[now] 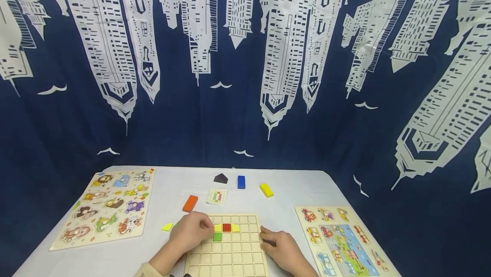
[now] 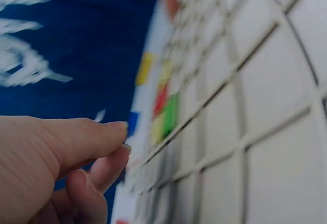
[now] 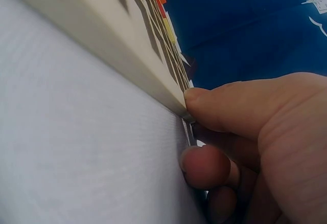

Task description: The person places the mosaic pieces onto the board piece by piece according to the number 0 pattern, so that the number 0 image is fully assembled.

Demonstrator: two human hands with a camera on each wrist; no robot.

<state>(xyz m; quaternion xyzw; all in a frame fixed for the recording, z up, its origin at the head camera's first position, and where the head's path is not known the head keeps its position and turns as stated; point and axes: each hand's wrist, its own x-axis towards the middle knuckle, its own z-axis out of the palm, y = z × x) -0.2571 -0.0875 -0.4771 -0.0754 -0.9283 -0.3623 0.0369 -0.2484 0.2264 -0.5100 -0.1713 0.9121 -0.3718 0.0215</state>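
In the head view a wooden grid board [image 1: 231, 259] lies flat in front of me. In its upper cells sit a red square [image 1: 226, 227], yellow pieces [image 1: 235, 228] on either side of it, and a green square [image 1: 217, 237] below. My left hand [image 1: 192, 231] hovers over the board's upper left part. Its thumb and fingertips are bent close together in the left wrist view, with no piece visible between them. My right hand [image 1: 284, 249] holds the board's right edge; one fingertip rests on its rim in the right wrist view.
A pattern card [image 1: 217, 197] lies beyond the board. Around it are an orange block [image 1: 190, 203], a blue block [image 1: 241, 182], a yellow block [image 1: 266, 190] and a dark pentagon [image 1: 220, 178]. An animal puzzle [image 1: 147, 209] stands left, a vehicle puzzle [image 1: 303, 213] right. Loose yellow piece [image 1: 167, 227] left.
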